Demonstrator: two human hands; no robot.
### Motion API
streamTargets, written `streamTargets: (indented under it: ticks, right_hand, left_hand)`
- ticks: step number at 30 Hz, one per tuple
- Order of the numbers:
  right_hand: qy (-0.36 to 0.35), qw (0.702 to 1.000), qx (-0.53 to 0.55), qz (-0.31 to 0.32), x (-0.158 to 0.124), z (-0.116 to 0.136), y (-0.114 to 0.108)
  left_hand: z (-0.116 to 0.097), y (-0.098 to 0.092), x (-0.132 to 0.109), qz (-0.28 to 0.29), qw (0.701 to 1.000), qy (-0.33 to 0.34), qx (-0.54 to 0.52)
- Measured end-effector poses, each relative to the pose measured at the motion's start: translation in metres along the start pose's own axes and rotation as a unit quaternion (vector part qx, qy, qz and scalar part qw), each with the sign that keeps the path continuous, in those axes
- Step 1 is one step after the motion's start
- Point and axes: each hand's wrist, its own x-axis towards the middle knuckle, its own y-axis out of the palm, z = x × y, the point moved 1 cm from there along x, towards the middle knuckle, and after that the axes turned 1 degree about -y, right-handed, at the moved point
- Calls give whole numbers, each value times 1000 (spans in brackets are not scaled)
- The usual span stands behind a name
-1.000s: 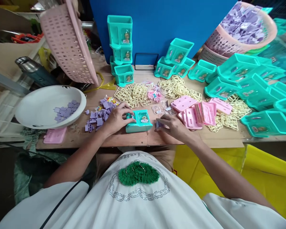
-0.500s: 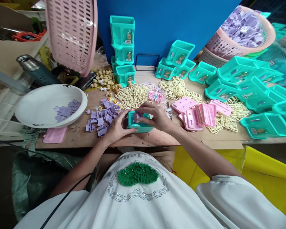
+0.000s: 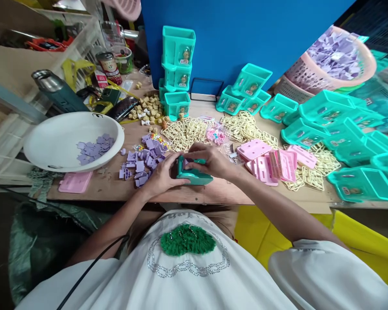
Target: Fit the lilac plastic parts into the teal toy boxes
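Close to the near edge of the brown wooden worktop (image 3: 220, 193), as the head view shows, a teal open-topped plastic box (image 3: 196, 178) sits between the person's hands. The left hand (image 3: 163, 175) grips its left end, thumb along the near wall. The right hand (image 3: 211, 159) bends over the top, thumb and fingers closed on a small purple plastic piece (image 3: 185, 163) at the box's left part; how far in it sits is hidden. Toward the left edge lie loose purple plastic parts (image 3: 145, 160) and a white round bowl (image 3: 35, 148). Flat cream plastic frames (image 3: 186, 132) lie beyond the box, pink plastic plates (image 3: 283, 165) to its right, stacked teal containers (image 3: 179, 56) at the far edge.
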Motion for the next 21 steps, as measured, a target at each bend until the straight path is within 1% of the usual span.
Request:
streamTargets:
  ticks: [3,5,12,14,17,19,21]
  right_hand:
    - [-32,998,-33,43,6,1,-5]
    - [-50,996,-47,59,10,1,-7]
    - [-80,993,-41,79,19,-5,-10]
    - [-82,993,-41,73,18,-7,-8]
    - [-73,996,-41,32,11,-10,-3]
    - [-95,994,-53,11,6,-10,-2]
    - [-128,989,-76,22,2,-8,-4]
  left_hand:
    - [-1,0,0,4,1000,-1,4]
    - [-3,-1,0,6,1000,-4,14]
    - [-10,-6,3,23,996,24,85]
    - [-11,-6,3,25,995,25,92]
    - [-13,-7,3,31,994,20,100]
    - [-13,-8,3,35,994,23,105]
    - [-14,-9,3,38,993,30,110]
